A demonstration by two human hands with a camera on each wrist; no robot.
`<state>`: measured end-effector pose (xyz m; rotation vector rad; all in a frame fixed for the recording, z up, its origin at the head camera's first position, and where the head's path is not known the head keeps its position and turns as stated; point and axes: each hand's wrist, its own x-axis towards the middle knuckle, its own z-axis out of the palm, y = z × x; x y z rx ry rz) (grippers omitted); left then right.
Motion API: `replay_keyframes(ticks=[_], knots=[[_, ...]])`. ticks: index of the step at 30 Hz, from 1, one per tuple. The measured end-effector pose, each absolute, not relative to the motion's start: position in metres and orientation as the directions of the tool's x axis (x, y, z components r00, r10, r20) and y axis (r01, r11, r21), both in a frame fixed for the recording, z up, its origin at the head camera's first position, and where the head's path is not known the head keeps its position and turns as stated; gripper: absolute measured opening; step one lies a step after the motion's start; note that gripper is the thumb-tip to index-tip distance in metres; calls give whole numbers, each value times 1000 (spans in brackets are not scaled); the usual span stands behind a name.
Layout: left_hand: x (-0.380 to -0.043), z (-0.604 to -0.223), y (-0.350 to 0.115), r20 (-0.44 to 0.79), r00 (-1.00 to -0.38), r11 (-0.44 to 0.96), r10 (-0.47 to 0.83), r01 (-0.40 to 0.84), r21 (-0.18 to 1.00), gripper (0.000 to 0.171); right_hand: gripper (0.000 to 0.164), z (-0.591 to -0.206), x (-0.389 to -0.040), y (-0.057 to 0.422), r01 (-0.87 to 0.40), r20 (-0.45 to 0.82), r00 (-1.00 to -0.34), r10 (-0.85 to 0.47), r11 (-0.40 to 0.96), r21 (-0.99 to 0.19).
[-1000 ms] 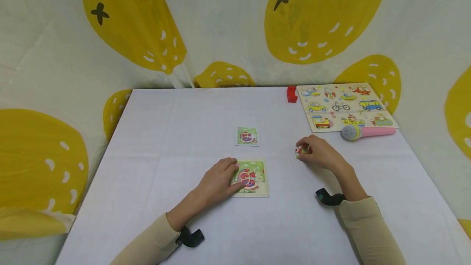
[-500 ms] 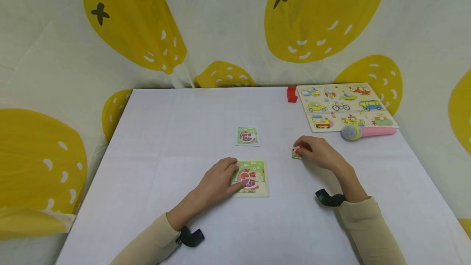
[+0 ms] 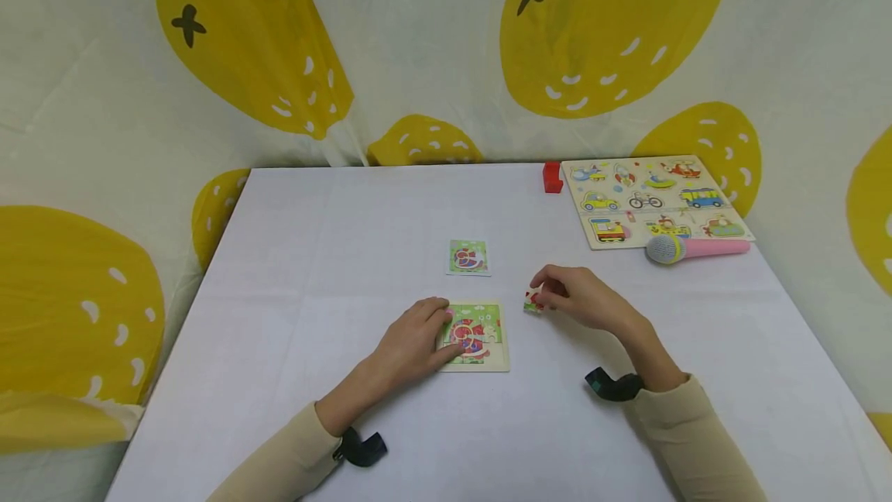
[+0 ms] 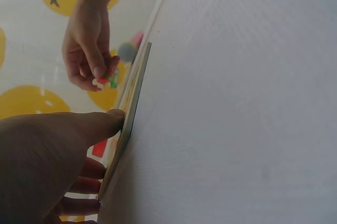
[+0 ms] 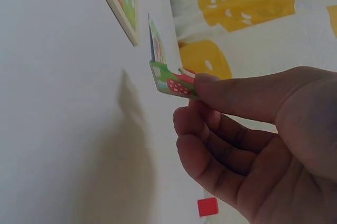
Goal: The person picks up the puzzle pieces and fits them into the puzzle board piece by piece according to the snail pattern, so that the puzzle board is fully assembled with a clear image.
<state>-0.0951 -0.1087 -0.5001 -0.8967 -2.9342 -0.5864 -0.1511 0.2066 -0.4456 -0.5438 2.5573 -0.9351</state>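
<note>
My right hand (image 3: pixel 581 297) pinches a small puzzle piece (image 3: pixel 531 303) between thumb and fingers, just right of a square wooden jigsaw board (image 3: pixel 488 324). In the right wrist view the piece (image 5: pixel 176 84) shows green with a red, white-dotted shape, held above the white tabletop. My left hand (image 3: pixel 411 339) rests on the left side of the board, its thumb straight over the picture. Bare wood shows at the board's lower right. In the left wrist view the thumb touches the board (image 4: pixel 136 97). Behind the board lies a small picture card (image 3: pixel 468 258) with a similar snail-like picture.
At the back right lies a vehicle puzzle board (image 3: pixel 655 204), with a pink toy microphone (image 3: pixel 711 249) against its front edge. A red block (image 3: pixel 553 177) stands beside that board's left corner. A white cloth covers the table (image 3: pixel 313 254); a fruit-printed curtain (image 3: pixel 418 45) hangs behind.
My right hand has moved left and slightly nearer with the puzzle piece, toward the jigsaw board. The piece shows more clearly beyond the fingertips. My left hand has stayed put.
</note>
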Motion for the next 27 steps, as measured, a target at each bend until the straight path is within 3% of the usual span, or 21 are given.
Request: replay_keyframes(ticks=[11,27], knots=[[-96,-501,-110,120,-840,767,529,534,356,55,16,-447,-139,179,-340,-206,-744,-636,626,-702],[-96,-501,-110,149,-831,758,535,551,350,54,10,-461,-128,153,-405,-197,-645,-738,549,-731]])
